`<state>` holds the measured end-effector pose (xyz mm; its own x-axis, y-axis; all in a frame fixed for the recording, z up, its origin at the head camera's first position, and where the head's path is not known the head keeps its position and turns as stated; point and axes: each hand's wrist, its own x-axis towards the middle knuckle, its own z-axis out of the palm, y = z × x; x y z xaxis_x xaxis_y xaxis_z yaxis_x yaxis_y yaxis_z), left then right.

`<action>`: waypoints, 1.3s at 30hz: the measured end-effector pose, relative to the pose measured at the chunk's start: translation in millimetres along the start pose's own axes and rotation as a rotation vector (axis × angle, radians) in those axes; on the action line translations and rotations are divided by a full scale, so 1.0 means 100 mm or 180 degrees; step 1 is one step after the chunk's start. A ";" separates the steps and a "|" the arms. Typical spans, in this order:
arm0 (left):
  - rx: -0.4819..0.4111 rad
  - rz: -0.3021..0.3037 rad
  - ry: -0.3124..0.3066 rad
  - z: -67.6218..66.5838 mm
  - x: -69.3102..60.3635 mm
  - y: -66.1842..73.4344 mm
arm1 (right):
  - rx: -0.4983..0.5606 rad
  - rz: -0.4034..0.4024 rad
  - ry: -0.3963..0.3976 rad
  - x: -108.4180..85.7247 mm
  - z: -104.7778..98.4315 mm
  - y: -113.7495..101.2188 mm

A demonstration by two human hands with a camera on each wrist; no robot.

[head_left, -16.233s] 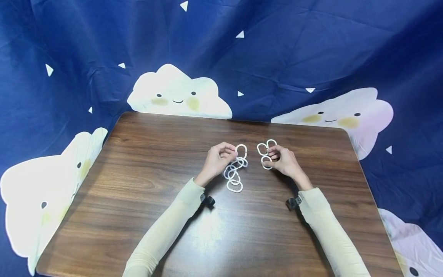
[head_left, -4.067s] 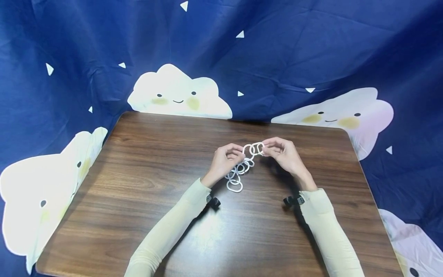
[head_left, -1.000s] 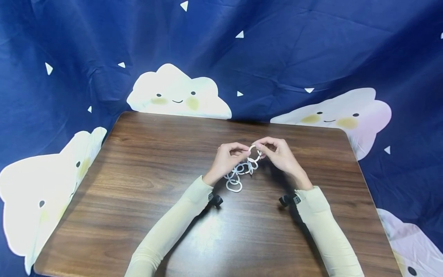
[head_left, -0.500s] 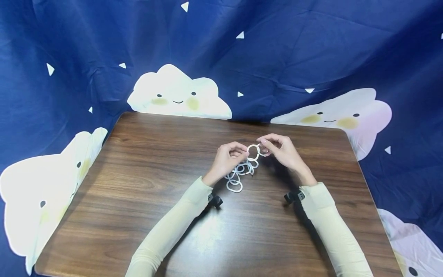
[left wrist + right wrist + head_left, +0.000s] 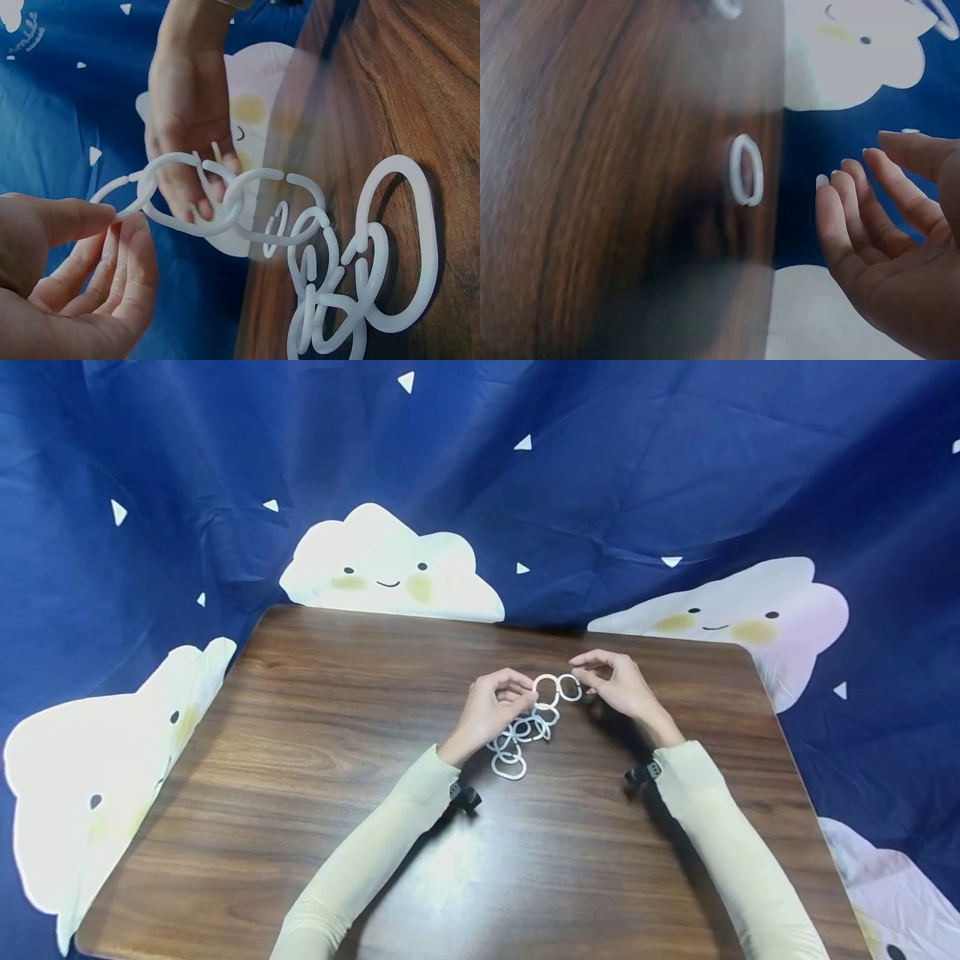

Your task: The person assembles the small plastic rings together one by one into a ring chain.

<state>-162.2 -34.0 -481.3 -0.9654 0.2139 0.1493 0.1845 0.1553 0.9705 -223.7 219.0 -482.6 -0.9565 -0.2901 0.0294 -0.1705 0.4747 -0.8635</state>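
Note:
In the head view my left hand (image 5: 487,706) pinches a white plastic chain link (image 5: 546,677) between thumb and fingers. From it hangs a chain of several interlocked white links (image 5: 429,240), whose lower part lies bunched on the table. My right hand (image 5: 618,685) is just to the right, fingers loosely bent and holding nothing. A single loose link (image 5: 736,171) lies on the table near the right fingertips in the right wrist view. Behind the chain in the left wrist view, the right hand (image 5: 187,135) appears with fingers apart.
A dark brown wooden table (image 5: 337,693) fills the lower part of the head view. Beyond its far edge hangs a blue curtain (image 5: 585,485) with white clouds. Small black cameras (image 5: 465,799) sit at both wrists.
Over the last second my right hand has let go of the held link and drawn back right. Compared with 16 seconds ago, fewer loose links lie on the right and the chain is longer.

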 end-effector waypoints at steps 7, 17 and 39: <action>0.0027 -0.0013 0.0024 0.02 0.00 0.01 | -0.0502 0.0125 -0.0088 0.10 0.00 0.23; -0.0053 -0.0003 0.0004 0.06 0.01 -0.01 | -0.0830 0.0239 -0.0184 0.17 0.06 0.36; 0.0015 -0.0039 -0.0010 0.04 0.04 -0.03 | -0.1029 0.0285 -0.0114 0.25 0.15 0.39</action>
<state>-165.5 -29.5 -484.2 -0.9670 0.2150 0.1369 0.1736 0.1624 0.9713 -250.9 217.6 -522.9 -0.9632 -0.2616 -0.0620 -0.1578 0.7369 -0.6573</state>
